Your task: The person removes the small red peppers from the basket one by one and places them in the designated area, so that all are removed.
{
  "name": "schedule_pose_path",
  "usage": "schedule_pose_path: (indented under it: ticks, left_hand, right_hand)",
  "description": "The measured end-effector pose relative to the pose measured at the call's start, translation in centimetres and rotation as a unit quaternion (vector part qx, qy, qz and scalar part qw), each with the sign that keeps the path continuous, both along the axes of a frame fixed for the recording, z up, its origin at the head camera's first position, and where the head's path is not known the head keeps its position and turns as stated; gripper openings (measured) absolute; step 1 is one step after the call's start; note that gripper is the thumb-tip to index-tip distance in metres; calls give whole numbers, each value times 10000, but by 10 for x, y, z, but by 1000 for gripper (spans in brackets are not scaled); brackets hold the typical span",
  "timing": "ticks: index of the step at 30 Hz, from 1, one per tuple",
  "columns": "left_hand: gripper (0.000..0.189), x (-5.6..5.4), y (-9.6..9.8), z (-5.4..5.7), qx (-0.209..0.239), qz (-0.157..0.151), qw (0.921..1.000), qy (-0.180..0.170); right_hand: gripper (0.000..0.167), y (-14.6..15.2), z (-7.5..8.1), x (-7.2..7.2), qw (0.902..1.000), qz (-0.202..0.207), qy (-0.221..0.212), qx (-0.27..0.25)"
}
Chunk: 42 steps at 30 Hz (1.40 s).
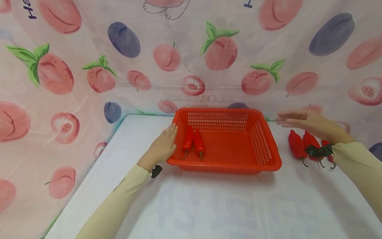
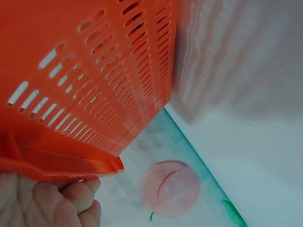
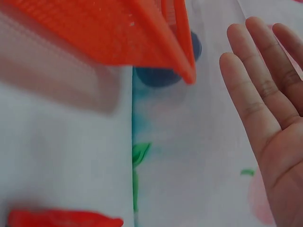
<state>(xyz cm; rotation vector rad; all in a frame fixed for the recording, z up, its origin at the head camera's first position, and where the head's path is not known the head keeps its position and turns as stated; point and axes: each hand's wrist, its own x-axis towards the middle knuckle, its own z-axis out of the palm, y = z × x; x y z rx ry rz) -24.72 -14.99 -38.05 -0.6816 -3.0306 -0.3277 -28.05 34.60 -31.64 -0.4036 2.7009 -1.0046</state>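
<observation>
My left hand [image 1: 162,144] rests on the left rim of a red plastic basket [image 1: 226,167], its fingers straight along the edge. From the left wrist view, the palm and fingers [image 2: 78,201] lie against the underside of that rim. Inside the basket, at its left end, lie two red peppers, one [image 1: 188,138] beside the other [image 1: 199,142], stems toward me. My right hand [image 1: 310,122] is held in the air to the right of the basket, fingers extended and holding nothing. Below it on the table are several red peppers [image 1: 296,145], partly hidden by the wrist strap.
The white table [image 1: 215,205] runs back to a fruit-print cloth [image 1: 194,66], which hangs behind it and on the left. Dark straps [image 1: 319,151] sit on the wrists.
</observation>
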Motion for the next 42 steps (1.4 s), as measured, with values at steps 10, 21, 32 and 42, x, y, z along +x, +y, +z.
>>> schedule_pose_path:
  ticks: [10,21,32,42]
  left_hand:
    - [63,0,-1,0,-57,-19,10000,57]
    - [63,0,0,2,-69,-44,9999,80]
    - [64,-1,-1,0,-145,1,9999,74]
    - [63,0,-1,1,-116,12,9999,71]
  right_hand:
    - [59,-40,2,-11,9990,146,-328,-260]
    - [50,-71,3,-27,9956,608,-145,-704]
    - [45,-101,-4,-47,9912,805,-394,-976]
    - [49,-133,-12,-62,9837,861,-735,-1394]
